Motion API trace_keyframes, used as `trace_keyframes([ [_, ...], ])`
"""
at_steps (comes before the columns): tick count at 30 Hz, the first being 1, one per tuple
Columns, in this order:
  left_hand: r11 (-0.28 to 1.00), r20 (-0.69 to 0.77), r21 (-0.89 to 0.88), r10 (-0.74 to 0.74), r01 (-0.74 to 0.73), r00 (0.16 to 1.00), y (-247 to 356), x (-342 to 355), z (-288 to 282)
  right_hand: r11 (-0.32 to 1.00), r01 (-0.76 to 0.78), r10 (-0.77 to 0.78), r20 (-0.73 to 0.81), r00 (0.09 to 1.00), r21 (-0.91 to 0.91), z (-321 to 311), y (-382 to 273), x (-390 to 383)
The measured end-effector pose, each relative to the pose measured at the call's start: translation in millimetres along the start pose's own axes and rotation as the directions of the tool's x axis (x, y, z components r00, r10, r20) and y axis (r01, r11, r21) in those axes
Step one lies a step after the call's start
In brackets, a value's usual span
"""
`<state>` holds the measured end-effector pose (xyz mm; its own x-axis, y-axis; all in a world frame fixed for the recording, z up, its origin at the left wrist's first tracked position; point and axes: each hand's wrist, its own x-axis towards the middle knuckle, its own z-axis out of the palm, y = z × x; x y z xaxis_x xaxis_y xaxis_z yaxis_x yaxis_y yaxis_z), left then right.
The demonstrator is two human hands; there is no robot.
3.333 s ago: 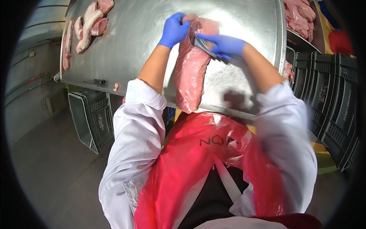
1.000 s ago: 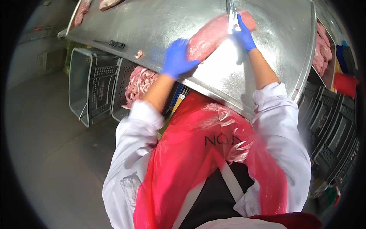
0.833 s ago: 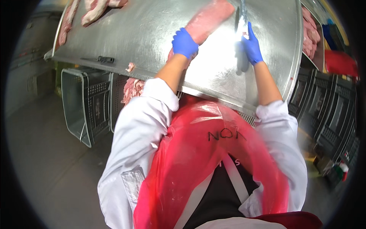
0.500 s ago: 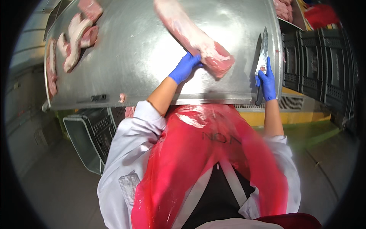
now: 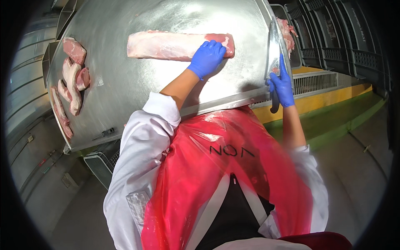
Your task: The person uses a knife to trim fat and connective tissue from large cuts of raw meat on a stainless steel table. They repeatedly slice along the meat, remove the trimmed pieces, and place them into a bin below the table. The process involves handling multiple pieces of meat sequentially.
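Observation:
A long piece of pork loin [image 5: 166, 46] lies crosswise on the metal table, pale fat along most of its upper side and red meat at its right end. My left hand [image 5: 207, 59], in a blue glove, grips it from above near that right end, fingers curled over the top. At the table's right edge my right hand [image 5: 283, 87], also gloved in blue, is closed round a knife [image 5: 273, 48]. The wide blade points away from me, and the dark handle end sticks out below the hand. Part of the handle is hidden by my fingers.
Several cut meat pieces [image 5: 71, 85] lie along the left side of the steel table [image 5: 112, 91]. A small dark-handled tool [image 5: 107, 132] rests near the front left edge. Beyond the right edge are a container of meat trimmings [image 5: 286, 33] and stacked black crates [image 5: 329, 29].
The pork loin has swung from a slanted position to lying crosswise. My left hand has shifted from its side to its top. My right hand still holds the knife; the view has turned.

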<state>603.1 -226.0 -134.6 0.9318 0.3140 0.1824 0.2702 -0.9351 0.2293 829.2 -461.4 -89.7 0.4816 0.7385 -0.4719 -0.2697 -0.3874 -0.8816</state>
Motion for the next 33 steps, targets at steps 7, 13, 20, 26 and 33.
trace_keyframes([
  [7,0.851,0.013,-0.228,-0.483,0.473,0.876,-56,55,0,1.000,-0.005,0.005,0.147,0.989,-0.004,-10,-18,13],
  [13,0.701,0.189,-0.300,-0.621,0.647,0.761,-75,71,-30,1.000,-0.009,0.007,0.218,0.976,0.006,1,-13,43],
  [20,0.672,0.260,-0.311,-0.620,0.672,0.740,-87,74,-33,0.997,0.078,-0.067,0.285,0.956,-0.025,52,-2,112],
  [26,0.871,0.051,-0.027,-0.489,0.490,0.871,-55,50,-39,0.997,0.070,-0.062,0.264,0.962,-0.021,66,-24,122],
  [33,0.764,0.019,-0.228,-0.616,0.603,0.788,-65,26,-21,0.981,0.149,-0.099,0.340,0.935,-0.123,88,-11,121],
])
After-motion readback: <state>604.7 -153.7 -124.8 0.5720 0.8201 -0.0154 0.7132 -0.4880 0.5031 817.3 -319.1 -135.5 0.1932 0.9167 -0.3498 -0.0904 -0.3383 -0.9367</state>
